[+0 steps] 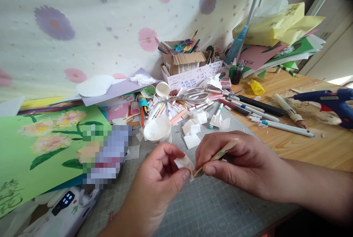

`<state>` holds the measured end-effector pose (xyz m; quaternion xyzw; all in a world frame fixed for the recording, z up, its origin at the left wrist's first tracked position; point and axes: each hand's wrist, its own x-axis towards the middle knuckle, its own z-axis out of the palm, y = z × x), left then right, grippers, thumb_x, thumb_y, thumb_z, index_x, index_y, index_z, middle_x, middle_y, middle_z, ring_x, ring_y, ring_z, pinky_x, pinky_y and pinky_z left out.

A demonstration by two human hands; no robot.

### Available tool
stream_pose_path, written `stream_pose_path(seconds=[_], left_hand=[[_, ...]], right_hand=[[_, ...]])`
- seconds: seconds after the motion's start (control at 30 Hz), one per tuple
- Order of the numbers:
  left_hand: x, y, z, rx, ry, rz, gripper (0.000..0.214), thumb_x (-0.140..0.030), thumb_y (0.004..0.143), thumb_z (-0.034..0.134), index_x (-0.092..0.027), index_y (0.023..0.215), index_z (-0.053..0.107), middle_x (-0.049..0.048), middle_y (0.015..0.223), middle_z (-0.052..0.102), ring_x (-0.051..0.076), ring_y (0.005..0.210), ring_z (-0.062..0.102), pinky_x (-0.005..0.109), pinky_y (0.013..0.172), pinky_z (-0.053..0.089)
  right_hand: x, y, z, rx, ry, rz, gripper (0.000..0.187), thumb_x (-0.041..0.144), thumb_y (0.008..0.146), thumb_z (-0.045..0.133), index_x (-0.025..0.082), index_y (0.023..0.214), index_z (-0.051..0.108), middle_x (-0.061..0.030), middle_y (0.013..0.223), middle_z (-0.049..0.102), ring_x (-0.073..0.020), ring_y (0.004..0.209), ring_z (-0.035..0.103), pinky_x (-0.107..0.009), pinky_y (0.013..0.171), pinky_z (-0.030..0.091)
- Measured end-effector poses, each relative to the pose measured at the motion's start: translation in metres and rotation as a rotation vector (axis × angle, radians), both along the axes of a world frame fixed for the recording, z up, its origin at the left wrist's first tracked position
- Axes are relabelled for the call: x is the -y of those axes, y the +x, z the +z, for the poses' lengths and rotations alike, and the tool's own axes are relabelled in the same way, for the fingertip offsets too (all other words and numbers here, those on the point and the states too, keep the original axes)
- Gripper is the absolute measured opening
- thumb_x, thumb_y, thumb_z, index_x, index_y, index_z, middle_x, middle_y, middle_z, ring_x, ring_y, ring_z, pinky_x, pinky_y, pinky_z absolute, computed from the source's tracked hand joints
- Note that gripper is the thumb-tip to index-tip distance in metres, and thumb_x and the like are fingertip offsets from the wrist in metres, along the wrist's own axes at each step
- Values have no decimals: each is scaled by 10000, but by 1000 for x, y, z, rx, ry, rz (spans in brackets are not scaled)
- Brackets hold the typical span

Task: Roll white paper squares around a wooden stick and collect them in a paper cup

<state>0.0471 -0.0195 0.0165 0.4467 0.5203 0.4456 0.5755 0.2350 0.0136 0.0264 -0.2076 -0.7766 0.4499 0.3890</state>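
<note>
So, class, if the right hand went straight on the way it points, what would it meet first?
Probably the small white paper in the left hand; the flat stick in the right hand reaches toward it, though depth is unclear.

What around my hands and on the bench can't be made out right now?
- White paper piece, head view: partly covered by the left hand pinching it.
- Flat stick, head view: partly hidden by the right hand's thumb and fingers.
- Glue gun, head view: cut off by the right edge.
- Purplish object, head view: details lost under pixelation.
- White box, head view: faint handwriting too small to read.
</note>
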Motion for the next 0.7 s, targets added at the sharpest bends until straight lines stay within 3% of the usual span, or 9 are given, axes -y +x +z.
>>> stream_pose_path(seconds=[0.27, 0.47, 0.7], left_hand=[[2, 3, 2, -9, 7, 24, 149, -157, 676, 709, -199, 776, 606, -73, 601, 582, 86, 574, 476, 196, 546, 357], [2, 3, 2, -33, 10, 41, 169, -179, 656, 725, -216, 773, 608, -69, 599, 578, 109, 573, 486, 214, 541, 366], [2, 3, 2, -34, 0, 37, 160, -163, 658, 720, -212, 767, 615, -69, 590, 574, 107, 571, 491, 213, 541, 370]], right_hand=[[0, 0, 1, -1, 17, -6, 75, 117, 890, 578, 78, 840, 618, -94, 760, 657, -161, 730, 647, -283, 654, 538], [-2, 0, 1, -2, 20, 6, 75, 129, 898, 573, 125, 829, 603, -63, 769, 656, -141, 727, 644, -273, 669, 543], [-2, 1, 0, -17, -12, 4, 94, 133, 896, 575, 82, 827, 615, -89, 752, 647, -160, 721, 636, -289, 649, 527]])
